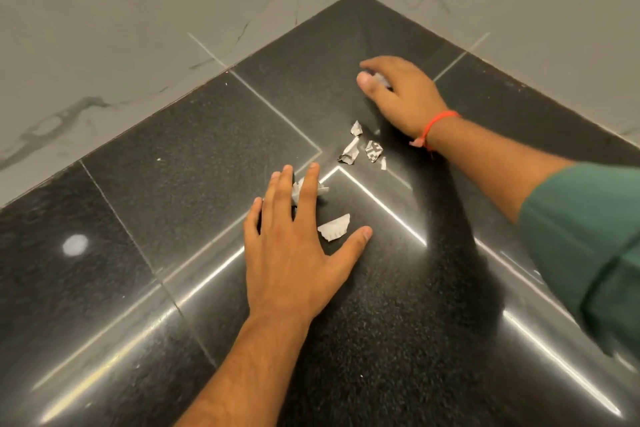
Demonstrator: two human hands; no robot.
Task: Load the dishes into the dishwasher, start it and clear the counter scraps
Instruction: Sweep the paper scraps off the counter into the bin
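The left hand (291, 250) lies flat on the black counter (173, 156), fingers spread straight over one crumpled scrap (300, 191), with another scrap (334, 227) loose just beside its thumb. Beyond, a small cluster of scraps (363, 148) sits between the hands. Farthest, the right hand (398, 94) curls round a paper bit (379, 79). A hasty sweep could scatter the light pieces. How much the right hand holds is hidden, and no dishwasher shows

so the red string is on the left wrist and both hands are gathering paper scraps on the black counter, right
Not quite: the head view shows the red string on the right wrist, by the right hand. The rest holds: the left hand is also gathering paper scraps on the black counter.
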